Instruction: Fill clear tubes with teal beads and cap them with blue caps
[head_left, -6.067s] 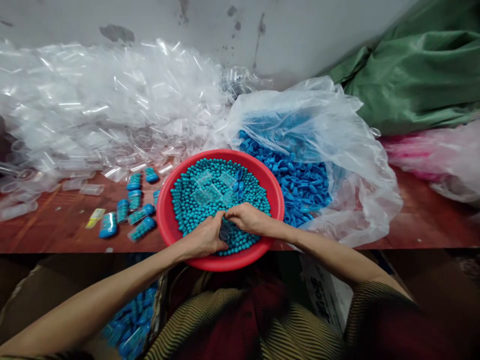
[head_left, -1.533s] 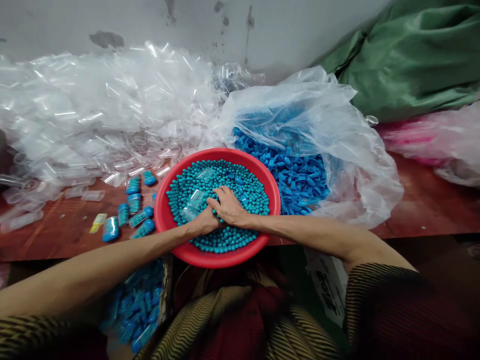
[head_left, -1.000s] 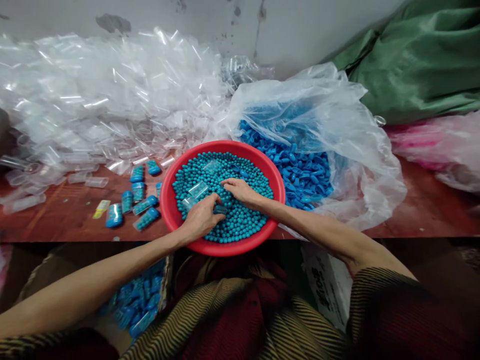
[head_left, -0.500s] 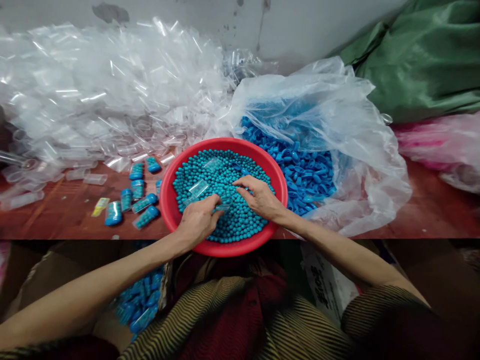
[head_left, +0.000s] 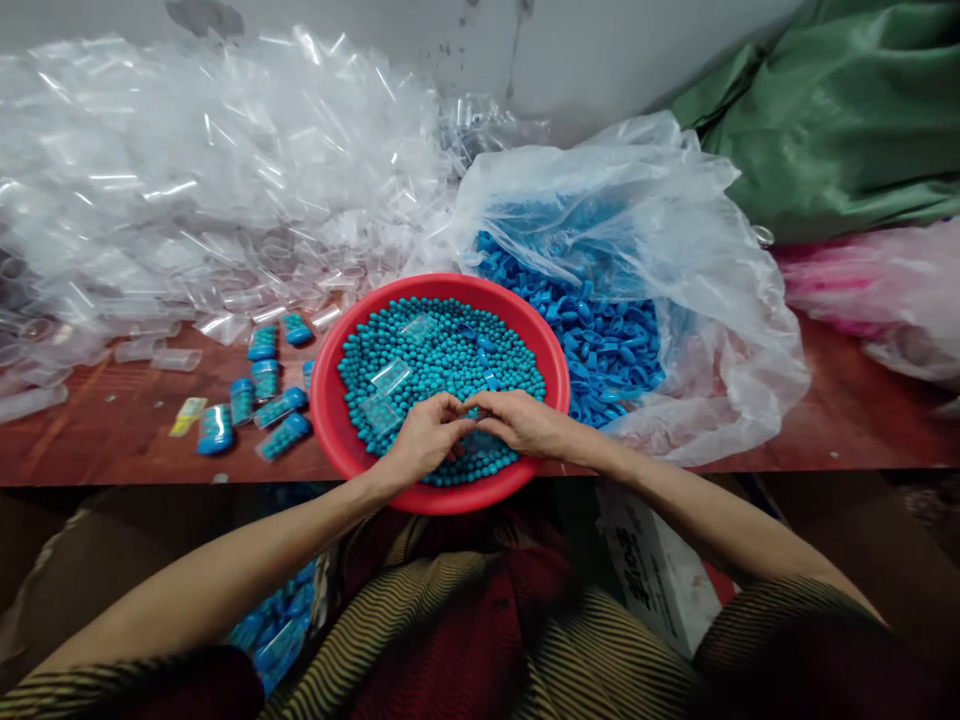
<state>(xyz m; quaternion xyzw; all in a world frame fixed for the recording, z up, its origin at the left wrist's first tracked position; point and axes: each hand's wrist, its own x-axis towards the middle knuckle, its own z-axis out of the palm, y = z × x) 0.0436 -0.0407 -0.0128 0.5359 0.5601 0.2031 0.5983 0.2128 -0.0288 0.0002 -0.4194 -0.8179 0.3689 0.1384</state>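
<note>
Curling over the basin point(head_left: 327, 400), left hand point(head_left: 426, 438) and right hand point(head_left: 523, 424) grip something indiscernible, if anything; filled containers point(head_left: 283, 437) lie at nine o'clock, empties point(head_left: 217, 180) at ten.

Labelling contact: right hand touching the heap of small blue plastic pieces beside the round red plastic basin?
Apart: head view shows the rim of the basin between right hand and blue heap.

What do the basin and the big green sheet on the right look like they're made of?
Basin: probably glossy plastic, by its even red color and smooth, rounded rim.
Green sheet: perhaps coated fabric or tarpaulin, by its soft folds and dull sheen.
</note>
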